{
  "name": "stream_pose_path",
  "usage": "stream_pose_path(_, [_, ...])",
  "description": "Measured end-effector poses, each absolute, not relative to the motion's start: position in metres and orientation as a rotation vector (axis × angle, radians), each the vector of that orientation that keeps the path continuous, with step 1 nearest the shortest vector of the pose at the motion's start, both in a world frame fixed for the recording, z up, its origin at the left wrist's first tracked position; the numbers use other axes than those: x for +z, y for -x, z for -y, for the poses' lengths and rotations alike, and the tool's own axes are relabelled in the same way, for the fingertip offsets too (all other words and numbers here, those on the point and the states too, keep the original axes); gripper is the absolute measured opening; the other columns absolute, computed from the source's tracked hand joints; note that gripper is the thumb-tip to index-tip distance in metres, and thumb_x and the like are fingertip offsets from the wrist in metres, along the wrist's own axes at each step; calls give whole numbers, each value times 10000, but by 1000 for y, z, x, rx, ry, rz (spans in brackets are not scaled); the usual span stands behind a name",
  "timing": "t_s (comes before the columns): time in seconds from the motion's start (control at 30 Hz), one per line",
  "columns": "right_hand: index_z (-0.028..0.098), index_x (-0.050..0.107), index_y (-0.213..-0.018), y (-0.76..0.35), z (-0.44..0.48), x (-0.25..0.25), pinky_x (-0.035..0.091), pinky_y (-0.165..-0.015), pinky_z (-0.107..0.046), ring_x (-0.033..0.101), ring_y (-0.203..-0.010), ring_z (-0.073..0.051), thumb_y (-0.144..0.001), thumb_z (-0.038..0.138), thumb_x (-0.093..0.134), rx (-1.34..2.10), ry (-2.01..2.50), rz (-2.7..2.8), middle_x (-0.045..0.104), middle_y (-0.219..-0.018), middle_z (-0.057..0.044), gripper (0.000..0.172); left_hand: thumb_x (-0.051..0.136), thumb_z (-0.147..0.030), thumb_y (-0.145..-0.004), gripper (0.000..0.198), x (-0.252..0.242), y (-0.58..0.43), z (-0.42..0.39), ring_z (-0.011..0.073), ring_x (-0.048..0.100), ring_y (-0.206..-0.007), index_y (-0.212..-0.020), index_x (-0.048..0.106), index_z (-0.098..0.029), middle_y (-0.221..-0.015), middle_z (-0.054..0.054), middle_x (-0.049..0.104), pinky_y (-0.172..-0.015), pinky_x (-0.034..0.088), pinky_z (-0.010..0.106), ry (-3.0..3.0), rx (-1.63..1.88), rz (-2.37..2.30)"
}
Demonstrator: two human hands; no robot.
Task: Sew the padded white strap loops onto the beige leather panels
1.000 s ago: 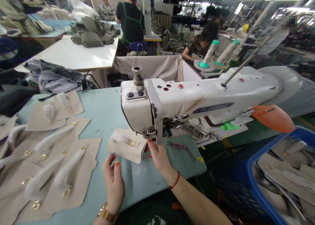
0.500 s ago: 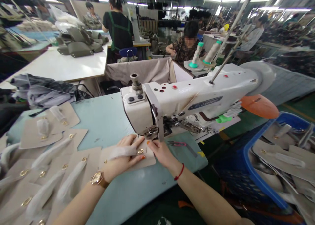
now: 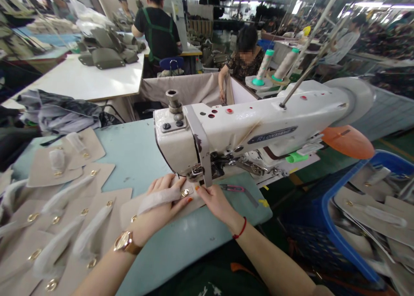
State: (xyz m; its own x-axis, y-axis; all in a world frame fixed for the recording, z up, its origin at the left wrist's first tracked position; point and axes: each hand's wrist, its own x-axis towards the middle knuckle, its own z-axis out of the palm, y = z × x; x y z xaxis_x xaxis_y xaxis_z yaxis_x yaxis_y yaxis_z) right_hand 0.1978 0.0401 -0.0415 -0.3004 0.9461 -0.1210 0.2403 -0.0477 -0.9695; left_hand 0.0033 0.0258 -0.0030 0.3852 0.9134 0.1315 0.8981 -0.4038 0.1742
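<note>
A beige panel (image 3: 128, 208) with a plastic-wrapped handle (image 3: 160, 199) and gold rings lies at the needle end of a white sewing machine (image 3: 226, 127). My left hand (image 3: 163, 207) rests flat on the panel, fingers stretched out and thumb apart, with the handle passing across the back of it. At the panel's right edge, below the presser area, my right hand (image 3: 215, 203) has thumb and fingers pinched on the panel. The machine head hides part of the stitching spot.
Several similar beige panels (image 3: 80, 147) lie on the left of the pale table (image 3: 129, 143). Pink-handled snips (image 3: 233, 188) sit right of my right hand. A blue basket (image 3: 326, 192) of panels stands at the right. Co-workers are beyond the machine.
The panel and both hands remain at the machine, with the panel turned slightly. The view has shifted a little. A co-worker behind the machine has lowered an arm.
</note>
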Motion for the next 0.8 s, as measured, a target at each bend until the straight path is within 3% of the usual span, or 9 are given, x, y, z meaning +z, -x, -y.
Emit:
stream_pose_path(0.2, [151, 638, -766, -213, -19, -58, 438, -585, -218, 633, -635, -150, -946, 451, 470, 1492, 1161, 1579, 672, -684, -36, 388, 469, -548, -902, 475, -1, -2, -29, 287, 519, -993, -1233, 554, -218, -1080, 107, 526, -861, 430, 423, -2581, 353, -1662])
stream_pose_path(0.3, [149, 666, -780, -213, -18, -64, 486, -619, -235, 667, -672, -168, -948, 479, 466, 1498, 1141, 1546, 705, -730, -67, 421, 468, -526, -910, 422, -1, -3, -31, 282, 522, -969, -1163, 588, -211, -1045, 104, 532, -838, 432, 416, -2596, 373, -1671])
stream_pose_path(0.5, [146, 632, -665, -202, -25, -65, 489, -551, -216, 629, -545, -135, -903, 583, 486, 1521, 1136, 1433, 669, -616, -59, 518, 469, -548, -895, 391, 2, 1, -42, 278, 541, -906, -890, 646, -200, -954, 95, 580, -819, 433, 421, -2521, 348, -1717])
stream_pose_path(0.63, [150, 591, -581, -195, -29, -64, 454, -501, -193, 560, -465, -100, -868, 646, 484, 1547, 1142, 1380, 593, -516, -24, 583, 447, -561, -897, 405, 9, 5, -51, 267, 584, -907, -888, 674, -225, -946, 73, 646, -819, 447, 384, -2375, 305, -1687])
stream_pose_path(0.8, [153, 562, -564, -190, -35, -57, 423, -472, -183, 516, -440, -82, -838, 665, 507, 1570, 1155, 1310, 561, -495, -7, 584, 544, -581, -824, 365, 0, 15, -63, 243, 650, -756, -825, 732, -268, -785, 34, 709, -680, 464, 291, -2066, 315, -1688])
